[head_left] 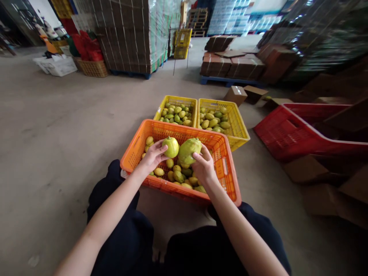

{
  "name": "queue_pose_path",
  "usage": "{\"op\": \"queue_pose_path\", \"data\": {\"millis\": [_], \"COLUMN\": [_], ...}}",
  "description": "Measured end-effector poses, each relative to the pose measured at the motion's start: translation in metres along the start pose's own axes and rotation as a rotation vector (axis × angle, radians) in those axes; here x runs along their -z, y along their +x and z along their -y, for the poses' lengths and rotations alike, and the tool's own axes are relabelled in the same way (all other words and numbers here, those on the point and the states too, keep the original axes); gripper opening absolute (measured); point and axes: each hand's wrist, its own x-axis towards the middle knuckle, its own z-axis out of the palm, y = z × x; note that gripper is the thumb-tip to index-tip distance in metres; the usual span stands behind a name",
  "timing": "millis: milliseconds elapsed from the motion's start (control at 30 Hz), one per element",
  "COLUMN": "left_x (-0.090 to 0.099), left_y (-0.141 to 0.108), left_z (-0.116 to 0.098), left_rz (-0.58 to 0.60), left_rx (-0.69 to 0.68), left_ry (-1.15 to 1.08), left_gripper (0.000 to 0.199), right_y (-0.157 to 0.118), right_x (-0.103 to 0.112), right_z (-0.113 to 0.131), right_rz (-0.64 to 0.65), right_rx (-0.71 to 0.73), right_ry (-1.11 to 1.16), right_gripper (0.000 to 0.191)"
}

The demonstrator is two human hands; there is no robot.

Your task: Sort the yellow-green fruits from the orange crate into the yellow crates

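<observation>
Above an orange plastic crate [172,186], my left hand [153,155] grips a round yellow-green fruit [171,147], lemon-like in look. Close beside it, my right hand [204,163] is closed around a larger, bumpy yellow-green fruit [189,151]. The two fruits are side by side, and whether they touch I cannot tell. Below them, several smaller yellow and green fruits [178,176] lie in the crate. My forearms hide parts of its near side.
Two yellow crates [238,126] of similar fruits stand just beyond the orange one. To the right are a red crate [273,130] and open cardboard boxes [324,199]. Farther back, wrapped pallet stacks [123,38] and a blue pallet [230,81] bearing flat cartons stand on the concrete floor.
</observation>
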Motion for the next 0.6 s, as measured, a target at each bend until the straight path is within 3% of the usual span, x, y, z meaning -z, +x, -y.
{"op": "queue_pose_path", "data": {"millis": [200,400,600], "left_x": [0.0,-0.004,-0.003], "left_y": [0.003,0.004,0.002], "left_z": [0.004,0.014,0.029], "left_rz": [-0.134,-0.172,-0.203], "left_rx": [0.077,0.242,0.22], "left_ry": [-0.076,-0.187,-0.264], "left_gripper": [0.008,0.027,0.027], "right_y": [0.002,0.006,-0.002], "right_x": [0.002,-0.002,0.0], "right_z": [-0.001,-0.023,-0.043], "right_rz": [0.016,-0.106,-0.077], "right_rx": [-0.104,-0.348,-0.398], "right_ry": [0.031,0.147,0.159], "right_gripper": [0.025,0.013,0.022]}}
